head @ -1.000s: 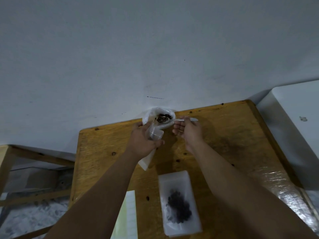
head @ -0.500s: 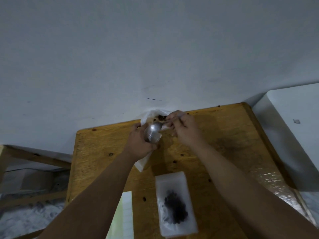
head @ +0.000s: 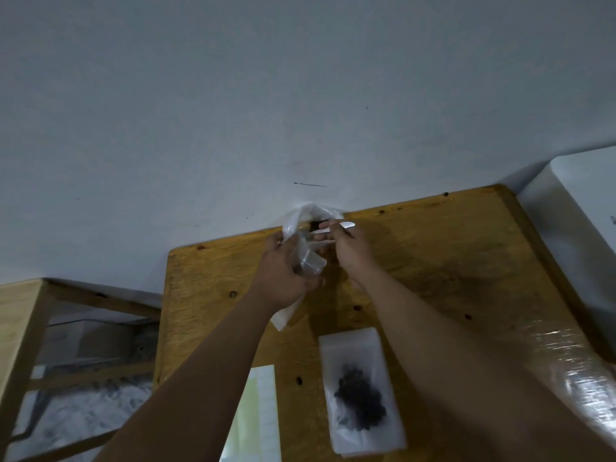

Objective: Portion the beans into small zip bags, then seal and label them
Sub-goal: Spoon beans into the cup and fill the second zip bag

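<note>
lying flat, zip bag (head: 350, 349) of beans (head: 360, 408)

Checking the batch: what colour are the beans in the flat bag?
The beans look black, head view.

At six o'clock the bottom edge cuts off the pale green sheet of white labels (head: 263, 415). The small clear plastic zip bag (head: 308, 261) in the left hand (head: 280, 275) is blurred. At twelve o'clock the bowl of the pale thin-handled spoon (head: 343, 225) is hidden.
</note>
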